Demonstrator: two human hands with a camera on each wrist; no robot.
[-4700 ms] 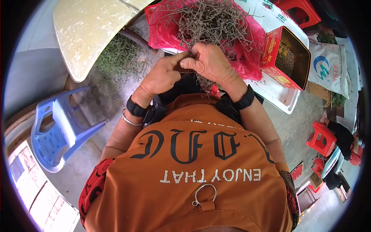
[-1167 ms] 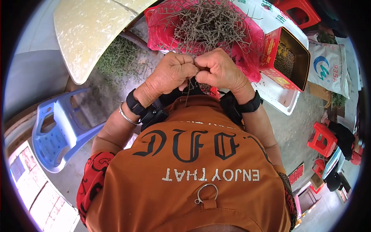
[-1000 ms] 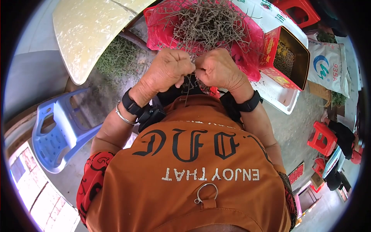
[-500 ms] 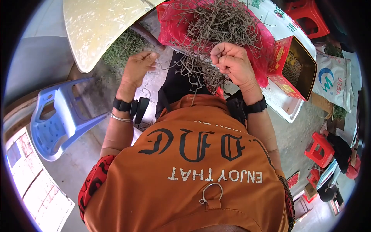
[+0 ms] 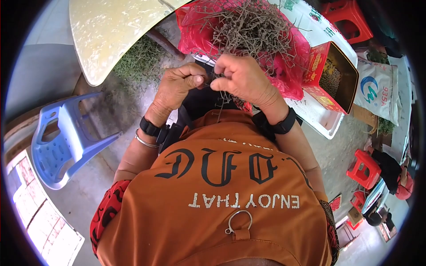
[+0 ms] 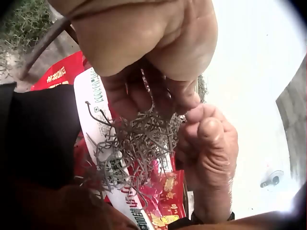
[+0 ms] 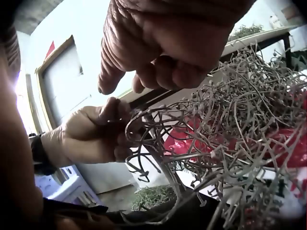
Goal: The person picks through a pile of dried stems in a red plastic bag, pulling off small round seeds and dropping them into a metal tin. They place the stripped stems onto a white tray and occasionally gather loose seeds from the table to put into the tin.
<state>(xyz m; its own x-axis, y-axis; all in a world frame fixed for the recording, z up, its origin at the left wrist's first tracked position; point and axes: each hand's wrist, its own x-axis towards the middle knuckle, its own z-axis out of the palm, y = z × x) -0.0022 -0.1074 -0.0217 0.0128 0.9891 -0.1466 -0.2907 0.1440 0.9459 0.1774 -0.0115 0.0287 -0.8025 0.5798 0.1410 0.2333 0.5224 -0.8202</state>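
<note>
In the head view both hands meet in front of my chest. My left hand (image 5: 194, 80) pinches a small tangle of dry grey-brown stems (image 5: 218, 99) with thumb and forefinger. My right hand (image 5: 220, 82) grips the same bunch from the other side, fingers curled. The wrist views show the stems (image 6: 139, 143) (image 7: 230, 143) hanging between the two hands, with small round beads on some of them. Just beyond the hands, a big pile of the same stems (image 5: 250, 26) lies on a red plastic bag (image 5: 288, 75).
An open red tin (image 5: 313, 66) with small dark seeds stands right of the bag, on a white tray (image 5: 326, 119). A pale tabletop (image 5: 111, 31) is at far left, green stripped stems (image 5: 137, 66) on the ground below. A blue chair (image 5: 62, 142) is left, red stools (image 5: 366, 164) right.
Half a second ago my left hand was open, stretched out left over the ground. It has come back and pinches the stems beside the right hand, which stays on the bunch.
</note>
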